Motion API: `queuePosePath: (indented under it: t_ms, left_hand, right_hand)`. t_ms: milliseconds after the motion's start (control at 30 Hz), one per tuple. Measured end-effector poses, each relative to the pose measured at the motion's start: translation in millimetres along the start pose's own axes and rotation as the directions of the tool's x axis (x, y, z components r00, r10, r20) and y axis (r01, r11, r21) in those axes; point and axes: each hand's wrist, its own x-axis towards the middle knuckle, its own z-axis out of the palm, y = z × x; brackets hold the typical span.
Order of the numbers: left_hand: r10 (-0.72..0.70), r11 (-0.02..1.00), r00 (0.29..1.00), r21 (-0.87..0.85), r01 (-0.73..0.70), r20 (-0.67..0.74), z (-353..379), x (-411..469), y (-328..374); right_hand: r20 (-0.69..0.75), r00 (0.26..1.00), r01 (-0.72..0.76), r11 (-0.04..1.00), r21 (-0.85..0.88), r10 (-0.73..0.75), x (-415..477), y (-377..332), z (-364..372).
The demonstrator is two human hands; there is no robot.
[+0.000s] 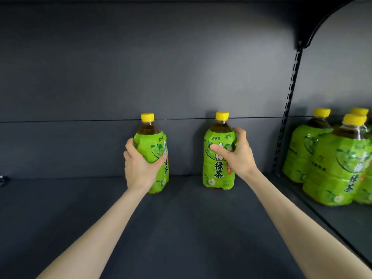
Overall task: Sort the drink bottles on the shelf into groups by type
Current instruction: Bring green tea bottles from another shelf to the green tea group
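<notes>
Two green tea bottles with yellow caps stand upright near the back of the dark shelf (181,228). My left hand (138,168) is wrapped around the left bottle (155,141) at its middle. My right hand (237,156) grips the right bottle (217,168) from its right side, thumb across the label. Both bottles look to be resting on the shelf, about a hand's width apart.
A group of three identical green tea bottles (330,164) stands in the neighbouring bay at right, beyond a slotted black upright (285,117). The grey back panel (141,67) rises behind. A small dark object (3,179) sits at the far left edge.
</notes>
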Motion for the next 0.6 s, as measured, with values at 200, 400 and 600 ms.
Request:
queuePosePath:
  t_ms: [200, 400, 600]
  left_hand:
    - [0.082, 0.978, 0.988, -0.199, -0.055, 0.134, -17, -9, 0]
    - [0.109, 0.908, 0.97, -0.418, -0.009, 0.215, -24, -47, 29]
    - [0.184, 0.797, 0.945, -0.603, 0.017, 0.27, -25, -110, 78]
  right_hand:
    - [-0.13, 0.992, 0.008, 1.0, 0.015, -0.006, -32, -15, 3]
    - [-0.176, 0.984, 0.026, 0.988, 0.152, 0.001, -65, -14, -21]
    - [-0.24, 0.968, 0.131, 0.965, 0.228, -0.074, -116, -8, -83]
